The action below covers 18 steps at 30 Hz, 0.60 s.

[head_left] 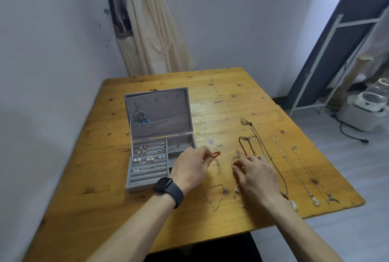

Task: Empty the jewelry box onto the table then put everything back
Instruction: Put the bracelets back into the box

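A grey jewelry box [147, 185] stands open on the wooden table [221, 97], lid upright. Several earrings [147, 154] sit in its ring rolls, and a dangling silver earring [139, 115] hangs in the lid pocket. My left hand [190, 168], with a dark watch on the wrist, pinches a small red beaded bracelet [216, 154] just right of the box. My right hand [255, 174] rests fingers-down on a silver ring-shaped piece [235, 159]. Several necklaces [294, 169] lie stretched out to the right. A thin chain [216, 196] and a bangle [236, 194] lie near my wrists.
A wall runs close along the table's left side. A curtain [145, 30] hangs behind the far edge. To the right, on the floor, are a white metal rack [322, 63], a white appliance [362, 110] and a black cable [353, 137].
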Each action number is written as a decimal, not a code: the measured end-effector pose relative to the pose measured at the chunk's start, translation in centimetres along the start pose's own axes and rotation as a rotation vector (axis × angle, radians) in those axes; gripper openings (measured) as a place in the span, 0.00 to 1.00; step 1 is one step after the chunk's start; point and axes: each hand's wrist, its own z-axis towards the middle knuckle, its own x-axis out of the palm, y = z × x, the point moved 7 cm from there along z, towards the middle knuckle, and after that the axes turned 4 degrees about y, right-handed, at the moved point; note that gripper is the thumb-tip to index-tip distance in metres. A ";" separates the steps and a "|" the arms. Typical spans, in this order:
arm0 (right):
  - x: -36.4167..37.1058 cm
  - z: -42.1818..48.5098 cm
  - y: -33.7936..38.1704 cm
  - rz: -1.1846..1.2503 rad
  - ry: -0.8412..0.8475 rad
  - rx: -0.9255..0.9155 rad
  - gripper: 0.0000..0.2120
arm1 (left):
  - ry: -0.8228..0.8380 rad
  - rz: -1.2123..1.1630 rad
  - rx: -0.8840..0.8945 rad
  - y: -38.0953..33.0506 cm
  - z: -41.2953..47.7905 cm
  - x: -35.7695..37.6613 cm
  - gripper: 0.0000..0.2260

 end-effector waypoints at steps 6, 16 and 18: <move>-0.8 1.4 0.4 0.440 -0.094 -0.004 0.06 | -0.155 -0.344 -0.152 4.7 0.4 -4.5 0.03; 3.6 4.8 1.8 1.140 0.043 0.262 0.05 | -0.159 -0.243 -0.327 9.4 3.7 -7.8 0.04; 4.1 5.2 1.7 1.179 0.038 0.296 0.05 | -0.118 -0.287 -0.344 9.4 4.4 -7.2 0.04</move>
